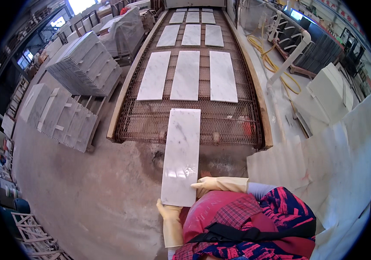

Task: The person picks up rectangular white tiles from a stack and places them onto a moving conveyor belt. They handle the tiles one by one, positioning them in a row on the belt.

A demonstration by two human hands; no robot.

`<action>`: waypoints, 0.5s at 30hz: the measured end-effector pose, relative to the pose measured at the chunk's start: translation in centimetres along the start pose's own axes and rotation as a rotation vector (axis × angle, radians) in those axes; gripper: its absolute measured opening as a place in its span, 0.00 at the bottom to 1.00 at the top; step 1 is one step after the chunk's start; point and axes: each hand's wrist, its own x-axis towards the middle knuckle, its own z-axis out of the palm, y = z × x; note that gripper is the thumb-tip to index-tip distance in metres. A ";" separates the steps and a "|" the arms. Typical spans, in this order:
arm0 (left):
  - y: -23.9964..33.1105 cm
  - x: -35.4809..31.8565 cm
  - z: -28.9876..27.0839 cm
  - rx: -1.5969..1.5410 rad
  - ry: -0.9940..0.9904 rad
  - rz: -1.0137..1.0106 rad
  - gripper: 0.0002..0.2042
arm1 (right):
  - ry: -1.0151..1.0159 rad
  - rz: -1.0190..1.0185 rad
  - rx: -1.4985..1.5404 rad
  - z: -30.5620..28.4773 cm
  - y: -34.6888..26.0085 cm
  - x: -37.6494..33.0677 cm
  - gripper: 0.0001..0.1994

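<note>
I hold a long white marble tile (pixel 180 154) flat in front of me, its far end resting on the wire mesh conveyor (pixel 229 123). My left hand (pixel 168 213), in a pale yellow rubber glove, grips the tile's near left corner from below. My right hand (pixel 205 185), gloved the same, lies on the tile's near right edge. Further up the conveyor lie rows of three similar white tiles (pixel 186 74), running away from me. A red apron and patterned sleeve fill the lower middle.
Racks of stacked grey-white slabs (pixel 83 65) stand at the left, more upright slabs (pixel 60 115) beside them. White slabs (pixel 324 164) lean at my right. A yellow hose (pixel 276 65) and white pipe lie right of the conveyor. The floor is bare concrete (pixel 94 190).
</note>
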 end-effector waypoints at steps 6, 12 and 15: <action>-2.4 -1.0 -0.4 0.000 0.033 0.076 0.27 | 0.045 0.043 0.407 2.0 -1.1 -2.7 0.28; -3.2 -1.7 -0.9 0.223 0.030 0.195 0.18 | 0.123 0.011 0.401 1.9 0.2 -3.6 0.28; -4.6 -1.5 -1.8 0.576 0.019 0.287 0.19 | 0.144 -0.005 0.306 1.2 -1.0 -6.7 0.30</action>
